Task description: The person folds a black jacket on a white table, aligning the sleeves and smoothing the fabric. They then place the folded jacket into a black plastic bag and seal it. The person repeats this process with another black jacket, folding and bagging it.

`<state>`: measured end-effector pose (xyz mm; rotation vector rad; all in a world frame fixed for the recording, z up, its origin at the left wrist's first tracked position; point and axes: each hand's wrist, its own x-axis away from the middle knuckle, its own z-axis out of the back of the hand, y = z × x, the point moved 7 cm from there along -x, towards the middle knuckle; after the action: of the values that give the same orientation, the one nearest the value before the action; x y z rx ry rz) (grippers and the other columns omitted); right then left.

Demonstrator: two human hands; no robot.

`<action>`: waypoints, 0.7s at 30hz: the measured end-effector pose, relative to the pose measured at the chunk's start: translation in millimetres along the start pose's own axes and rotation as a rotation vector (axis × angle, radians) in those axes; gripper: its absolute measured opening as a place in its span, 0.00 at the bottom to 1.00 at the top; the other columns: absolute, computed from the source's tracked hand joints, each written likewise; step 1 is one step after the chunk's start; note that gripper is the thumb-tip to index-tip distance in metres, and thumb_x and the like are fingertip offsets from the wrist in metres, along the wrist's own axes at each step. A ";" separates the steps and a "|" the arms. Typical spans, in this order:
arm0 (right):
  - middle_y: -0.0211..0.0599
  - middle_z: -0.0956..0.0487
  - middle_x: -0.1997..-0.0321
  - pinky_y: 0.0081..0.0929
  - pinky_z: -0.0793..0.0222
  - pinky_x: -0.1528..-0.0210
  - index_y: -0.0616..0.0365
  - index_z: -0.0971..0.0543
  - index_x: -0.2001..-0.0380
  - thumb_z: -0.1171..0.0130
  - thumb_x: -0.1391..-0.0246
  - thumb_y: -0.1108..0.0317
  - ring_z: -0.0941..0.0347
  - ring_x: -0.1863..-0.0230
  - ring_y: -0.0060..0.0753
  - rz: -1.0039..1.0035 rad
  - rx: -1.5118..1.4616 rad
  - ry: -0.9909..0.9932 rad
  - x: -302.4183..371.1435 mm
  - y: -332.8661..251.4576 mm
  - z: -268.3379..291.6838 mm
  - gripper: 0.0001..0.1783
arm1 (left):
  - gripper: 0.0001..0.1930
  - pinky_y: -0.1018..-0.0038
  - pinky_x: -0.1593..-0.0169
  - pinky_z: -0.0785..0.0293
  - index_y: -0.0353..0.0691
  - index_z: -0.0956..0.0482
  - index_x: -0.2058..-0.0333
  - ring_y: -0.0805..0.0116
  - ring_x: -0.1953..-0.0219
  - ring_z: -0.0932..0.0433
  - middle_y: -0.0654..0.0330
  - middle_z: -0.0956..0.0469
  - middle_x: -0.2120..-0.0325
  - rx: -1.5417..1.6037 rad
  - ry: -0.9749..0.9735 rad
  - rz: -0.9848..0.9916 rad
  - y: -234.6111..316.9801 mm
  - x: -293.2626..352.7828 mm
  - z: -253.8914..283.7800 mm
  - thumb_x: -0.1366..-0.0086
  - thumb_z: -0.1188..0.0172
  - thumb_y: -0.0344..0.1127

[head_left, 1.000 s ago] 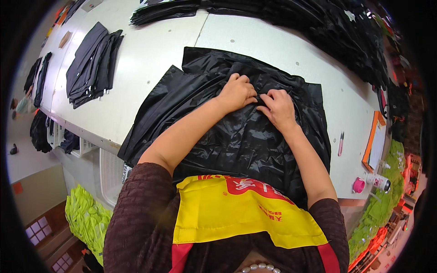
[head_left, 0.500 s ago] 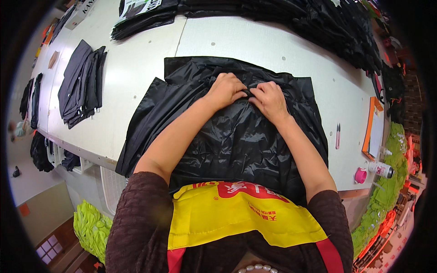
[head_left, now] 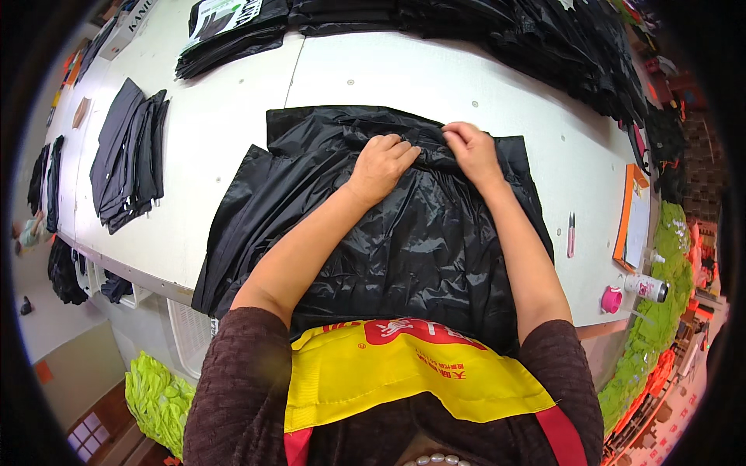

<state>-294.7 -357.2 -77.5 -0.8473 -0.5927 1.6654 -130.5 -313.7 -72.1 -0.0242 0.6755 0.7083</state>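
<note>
A black, shiny garment (head_left: 388, 248) lies spread on the white table in front of me, its far edge rumpled into folds. My left hand (head_left: 381, 167) rests near its far middle, fingers curled closed on a fold of the cloth. A little further right, my right hand (head_left: 472, 153) pinches with thumb and forefinger at the garment's far edge. The near part of the garment disappears beneath the yellow apron (head_left: 404, 373) on my front.
Folded dark pieces (head_left: 130, 155) lie at the left on the table (head_left: 373, 66). Stacked black garments (head_left: 342, 17) line the far side. To the right are small snips (head_left: 571, 235), an orange-edged clipboard (head_left: 631, 221), a pink cup (head_left: 611, 300) and a white bottle (head_left: 647, 288). Lime-green cloth (head_left: 159, 396) sits below the table.
My right hand has moved away from the left, up and to the right along the garment's far edge. My left hand stays on the cloth, a bit lower in the picture.
</note>
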 end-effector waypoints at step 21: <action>0.47 0.24 0.72 0.38 0.29 0.65 0.61 0.29 0.70 0.46 0.50 0.67 0.25 0.70 0.49 0.313 0.517 -0.295 -54.9 -9.8 -51.5 0.08 | 0.13 0.65 0.51 0.36 0.38 0.23 0.62 0.62 0.58 0.29 0.60 0.24 0.65 0.208 0.078 0.151 -7.9 0.7 2.9 0.50 0.41 0.27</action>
<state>-241.5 -410.2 -89.5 -0.3286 -0.2041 2.1232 -123.7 -318.7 -71.8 0.1923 0.8296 0.7815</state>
